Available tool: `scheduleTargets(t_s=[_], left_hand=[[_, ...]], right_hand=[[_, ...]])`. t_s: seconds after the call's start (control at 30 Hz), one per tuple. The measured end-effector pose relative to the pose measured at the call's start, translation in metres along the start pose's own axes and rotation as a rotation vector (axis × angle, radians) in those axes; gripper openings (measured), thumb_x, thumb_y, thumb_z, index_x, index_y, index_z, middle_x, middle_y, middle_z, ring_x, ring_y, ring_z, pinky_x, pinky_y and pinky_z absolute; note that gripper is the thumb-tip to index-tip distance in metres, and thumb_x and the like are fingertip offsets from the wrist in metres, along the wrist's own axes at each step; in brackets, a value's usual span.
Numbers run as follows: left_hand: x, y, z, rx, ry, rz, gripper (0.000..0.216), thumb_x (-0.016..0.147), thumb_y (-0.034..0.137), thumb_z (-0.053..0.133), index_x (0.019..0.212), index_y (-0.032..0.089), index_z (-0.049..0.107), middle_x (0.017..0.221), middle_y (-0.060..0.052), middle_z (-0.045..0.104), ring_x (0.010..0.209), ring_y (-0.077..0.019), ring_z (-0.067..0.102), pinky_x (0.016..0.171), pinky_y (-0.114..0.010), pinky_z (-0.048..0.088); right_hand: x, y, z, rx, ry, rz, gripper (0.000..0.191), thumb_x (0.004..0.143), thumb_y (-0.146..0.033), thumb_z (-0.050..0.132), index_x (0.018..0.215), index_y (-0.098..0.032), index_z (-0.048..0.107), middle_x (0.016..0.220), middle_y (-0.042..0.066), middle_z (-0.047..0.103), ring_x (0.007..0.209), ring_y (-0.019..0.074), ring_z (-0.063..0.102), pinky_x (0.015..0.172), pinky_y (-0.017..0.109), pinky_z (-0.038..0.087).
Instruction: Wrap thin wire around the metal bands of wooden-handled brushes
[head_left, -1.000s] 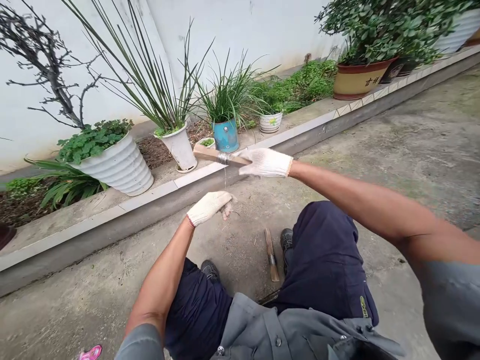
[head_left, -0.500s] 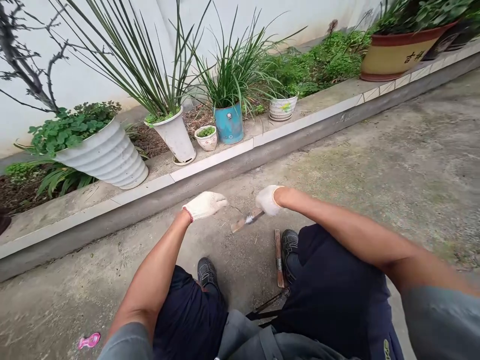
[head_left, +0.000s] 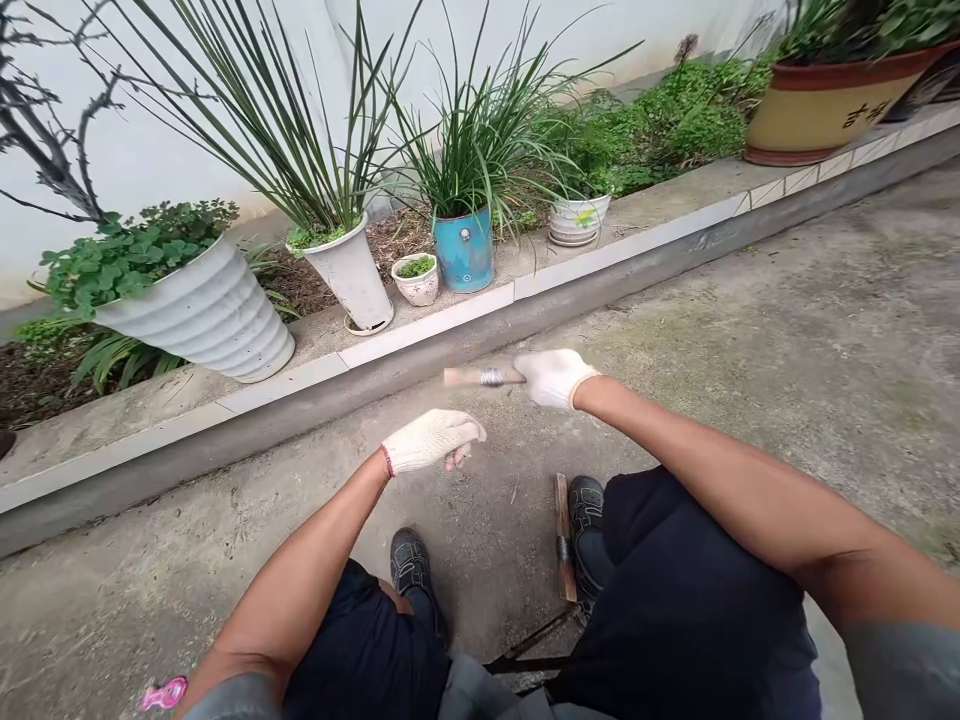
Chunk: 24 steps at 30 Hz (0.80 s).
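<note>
I sit low over a concrete yard, wearing white knit gloves. My right hand [head_left: 555, 377] is closed round one end of a short wooden stick with a band of wire wound on it [head_left: 480, 377], held level and pointing left above the ground. My left hand [head_left: 433, 441] hovers lower and to the left, fingers curled down with bare fingertips showing; what it pinches, if anything, is too small to make out. A second wooden stick with a wire band [head_left: 562, 537] lies on the ground beside my right shoe [head_left: 586, 500].
A raised concrete curb [head_left: 420, 345] runs across ahead, lined with potted plants: a ribbed white pot [head_left: 202, 315], a tall white pot [head_left: 352, 275], a blue pot [head_left: 465, 250], a yellow-brown pot [head_left: 825, 105]. A pink object [head_left: 163, 692] lies at lower left.
My right hand swung the wire-wrapped stick down toward the ground and has raised it level again. My left hand stayed low with fingers curled. The camera tilted slightly downward.
</note>
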<state>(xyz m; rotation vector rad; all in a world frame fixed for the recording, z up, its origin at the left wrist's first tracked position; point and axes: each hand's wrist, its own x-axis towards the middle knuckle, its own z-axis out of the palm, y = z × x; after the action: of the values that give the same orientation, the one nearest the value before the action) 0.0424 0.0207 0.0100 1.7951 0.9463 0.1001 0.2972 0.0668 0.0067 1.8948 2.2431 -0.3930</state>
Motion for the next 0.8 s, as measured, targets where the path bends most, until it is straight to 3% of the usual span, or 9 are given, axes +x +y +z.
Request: scheduleTargets(t_s=[0.07,0.13,0.23,0.3,0.37,0.47,0.6,0.7,0.8], left_hand=[[0.001,-0.006,-0.005,0.1,0.048,-0.053,0.035,0.098,0.045,0.049,0.097,0.017,0.07,0.064,0.003,0.061,0.049,-0.0103,0.055,0.052,-0.022,0.044],[0.003,-0.014,-0.009,0.175,0.087,-0.098,0.032,0.096,0.044,0.052,0.085,0.018,0.069,0.062,0.003,0.06,0.047,-0.0096,0.053,0.049,-0.021,0.04],[0.003,-0.022,-0.01,0.153,0.06,-0.096,0.034,0.092,0.049,0.06,0.077,0.019,0.065,0.061,0.002,0.061,0.049,-0.0108,0.055,0.049,-0.022,0.04],[0.001,-0.023,-0.005,0.048,0.014,-0.057,0.039,0.091,0.055,0.064,0.078,0.018,0.066,0.064,0.0,0.065,0.053,-0.0127,0.059,0.052,-0.023,0.044],[0.0,-0.02,0.001,-0.057,-0.018,-0.017,0.045,0.092,0.062,0.062,0.083,0.018,0.068,0.068,-0.003,0.068,0.057,-0.0148,0.063,0.055,-0.025,0.048],[-0.001,-0.013,0.01,-0.2,-0.019,0.027,0.056,0.098,0.067,0.049,0.094,0.015,0.069,0.071,-0.006,0.069,0.059,-0.0165,0.067,0.058,-0.027,0.052],[-0.002,-0.008,0.012,-0.345,-0.001,0.055,0.051,0.098,0.06,0.052,0.101,0.012,0.067,0.073,-0.006,0.07,0.06,-0.0162,0.068,0.06,-0.028,0.054],[-0.004,-0.011,0.007,-0.253,-0.043,0.02,0.039,0.096,0.051,0.056,0.102,0.013,0.067,0.069,-0.003,0.068,0.055,-0.0151,0.066,0.056,-0.027,0.052],[-0.007,-0.014,-0.003,-0.059,-0.022,-0.028,0.033,0.096,0.043,0.052,0.1,0.016,0.069,0.066,0.0,0.065,0.05,-0.0136,0.062,0.052,-0.025,0.049]], right_hand=[[-0.007,-0.003,0.009,-0.169,-0.185,-0.049,0.029,0.071,-0.019,0.073,0.1,-0.017,0.074,0.088,0.015,0.073,0.085,0.0304,0.072,0.076,0.038,0.049],[-0.021,-0.006,0.018,-0.24,-0.309,-0.207,0.024,0.067,-0.017,0.073,0.091,-0.019,0.075,0.083,0.011,0.072,0.081,0.0275,0.071,0.074,0.036,0.048],[-0.043,-0.007,0.024,-0.093,-0.379,-0.532,0.012,0.072,-0.025,0.071,0.083,-0.021,0.072,0.074,0.002,0.067,0.069,0.018,0.064,0.064,0.028,0.04],[-0.053,-0.008,0.021,0.106,-0.359,-0.633,0.016,0.075,-0.035,0.071,0.081,-0.02,0.068,0.069,-0.002,0.064,0.064,0.0134,0.057,0.059,0.024,0.035],[-0.055,-0.011,0.015,0.298,-0.301,-0.578,0.026,0.078,-0.044,0.07,0.084,-0.019,0.066,0.068,-0.004,0.063,0.062,0.0116,0.054,0.057,0.023,0.033],[-0.045,-0.016,0.006,0.472,-0.098,-0.367,0.035,0.084,-0.053,0.064,0.093,-0.019,0.065,0.074,-0.001,0.067,0.065,0.0131,0.056,0.058,0.023,0.035],[-0.025,-0.018,0.0,0.292,0.182,-0.088,0.038,0.09,-0.055,0.058,0.103,-0.021,0.067,0.091,0.007,0.073,0.079,0.0208,0.066,0.067,0.027,0.041],[-0.02,-0.017,-0.004,0.02,0.199,0.02,0.027,0.093,-0.037,0.057,0.109,-0.019,0.07,0.097,0.014,0.074,0.088,0.0269,0.071,0.075,0.032,0.045],[-0.026,-0.02,-0.007,-0.196,0.065,-0.009,0.025,0.086,-0.017,0.059,0.107,-0.014,0.074,0.099,0.02,0.074,0.094,0.0306,0.072,0.078,0.035,0.046]])
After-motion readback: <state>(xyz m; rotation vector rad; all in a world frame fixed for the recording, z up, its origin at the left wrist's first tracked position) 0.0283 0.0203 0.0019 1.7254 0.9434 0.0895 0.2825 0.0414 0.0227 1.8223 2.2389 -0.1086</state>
